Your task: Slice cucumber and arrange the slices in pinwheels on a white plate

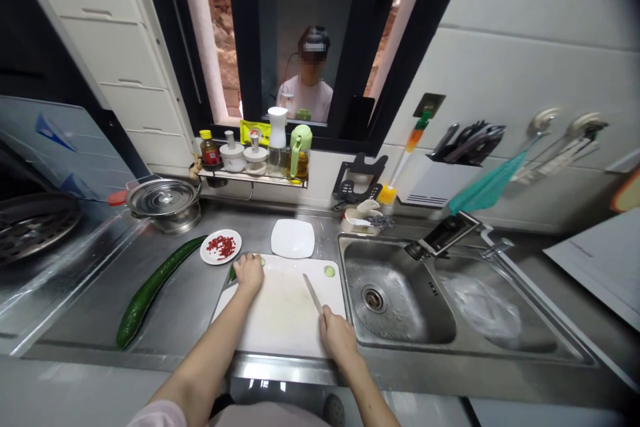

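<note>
My left hand (250,272) is closed over a piece of cucumber (262,261) at the far left of the white cutting board (280,327). Most of that piece is hidden under my fingers. In my right hand (337,333), at the board's right side, is a knife (313,293), its blade pointing away from me and to the left. A pale green cucumber slice (329,271) lies alone in the board's far right corner. Beyond the board sits a square white plate (293,239) with nothing on it.
Left of the board are a long whole cucumber (155,287), a small dish (204,255) of chopped red pieces and a lidded metal pot (173,213). A double sink (400,340) borders the board's right. Bottles and jars stand on a wire rack (250,178) below the window.
</note>
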Action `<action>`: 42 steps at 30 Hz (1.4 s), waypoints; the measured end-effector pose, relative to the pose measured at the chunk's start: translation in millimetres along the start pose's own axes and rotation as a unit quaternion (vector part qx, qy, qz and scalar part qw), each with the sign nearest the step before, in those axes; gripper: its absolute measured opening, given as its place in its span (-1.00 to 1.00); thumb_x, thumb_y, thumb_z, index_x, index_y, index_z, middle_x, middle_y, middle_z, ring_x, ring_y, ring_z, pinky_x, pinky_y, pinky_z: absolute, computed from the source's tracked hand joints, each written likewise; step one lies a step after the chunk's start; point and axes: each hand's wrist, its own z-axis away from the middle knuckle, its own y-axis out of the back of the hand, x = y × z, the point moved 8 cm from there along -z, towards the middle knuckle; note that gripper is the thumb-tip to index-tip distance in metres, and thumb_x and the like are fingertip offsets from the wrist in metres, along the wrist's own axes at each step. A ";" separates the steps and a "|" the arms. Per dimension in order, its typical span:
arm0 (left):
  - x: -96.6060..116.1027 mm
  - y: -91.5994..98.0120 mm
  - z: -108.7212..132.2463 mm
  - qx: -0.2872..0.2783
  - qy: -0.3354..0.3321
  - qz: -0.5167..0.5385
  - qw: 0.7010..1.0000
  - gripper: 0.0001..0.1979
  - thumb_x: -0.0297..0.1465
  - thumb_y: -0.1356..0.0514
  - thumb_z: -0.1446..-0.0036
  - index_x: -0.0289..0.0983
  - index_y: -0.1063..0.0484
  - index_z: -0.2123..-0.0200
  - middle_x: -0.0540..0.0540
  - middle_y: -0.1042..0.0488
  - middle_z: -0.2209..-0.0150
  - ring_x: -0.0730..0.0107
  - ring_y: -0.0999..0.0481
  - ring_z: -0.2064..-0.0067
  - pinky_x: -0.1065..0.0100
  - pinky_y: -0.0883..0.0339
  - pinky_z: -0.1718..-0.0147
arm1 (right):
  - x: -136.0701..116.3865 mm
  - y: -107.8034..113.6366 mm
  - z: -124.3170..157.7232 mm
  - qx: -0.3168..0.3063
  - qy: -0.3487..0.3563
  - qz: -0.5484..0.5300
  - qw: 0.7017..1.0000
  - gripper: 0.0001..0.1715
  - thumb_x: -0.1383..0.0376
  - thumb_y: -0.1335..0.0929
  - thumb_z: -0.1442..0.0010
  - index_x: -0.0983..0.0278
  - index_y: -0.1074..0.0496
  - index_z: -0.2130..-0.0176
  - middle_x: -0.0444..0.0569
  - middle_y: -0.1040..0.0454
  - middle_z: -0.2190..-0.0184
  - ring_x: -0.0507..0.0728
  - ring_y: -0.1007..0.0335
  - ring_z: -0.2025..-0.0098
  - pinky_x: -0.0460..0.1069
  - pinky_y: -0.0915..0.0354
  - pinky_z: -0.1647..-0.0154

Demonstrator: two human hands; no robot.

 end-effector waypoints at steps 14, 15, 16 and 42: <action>1.2 12.4 -1.5 0.006 -0.019 0.035 0.999 -0.65 -0.45 0.06 -0.21 -0.18 -0.48 0.09 -0.24 -0.45 0.01 0.10 -0.35 -0.04 0.16 -0.05 0.09 | -1.7 -0.8 0.3 -0.013 -0.004 0.015 1.000 -0.63 0.29 -0.09 -0.36 0.25 -0.33 -0.02 0.15 -0.56 0.21 0.20 -0.51 0.12 0.01 -0.26 0.18; 3.0 13.7 0.9 0.008 -0.023 0.041 0.999 -0.66 -0.45 0.05 -0.21 -0.18 -0.49 0.12 -0.23 -0.47 0.03 0.11 -0.37 -0.03 0.16 -0.05 0.09 | -1.7 -1.1 0.2 -0.012 -0.004 0.014 1.000 -0.62 0.28 -0.08 -0.36 0.25 -0.33 -0.02 0.15 -0.56 0.21 0.20 -0.51 0.12 0.01 -0.26 0.18; 5.2 14.2 3.5 0.005 -0.025 0.052 0.998 -0.68 -0.44 0.04 -0.21 -0.18 -0.50 0.15 -0.22 -0.49 0.06 0.12 -0.38 -0.02 0.16 -0.05 0.08 | -2.0 -1.2 0.1 -0.010 -0.003 0.015 1.000 -0.62 0.28 -0.08 -0.36 0.25 -0.33 -0.02 0.15 -0.56 0.21 0.21 -0.51 0.12 0.01 -0.26 0.18; 27.9 -36.5 41.8 -0.128 -0.029 0.181 0.975 -0.78 -0.42 -0.15 -0.07 -0.10 -0.47 0.19 0.01 -0.57 0.16 0.27 -0.49 0.05 0.22 -0.18 0.02 | -38.3 1.6 17.2 -0.041 0.093 0.027 0.994 -0.62 0.26 -0.08 -0.34 0.26 -0.36 0.03 0.14 -0.55 0.18 0.21 -0.48 0.10 0.02 -0.22 0.16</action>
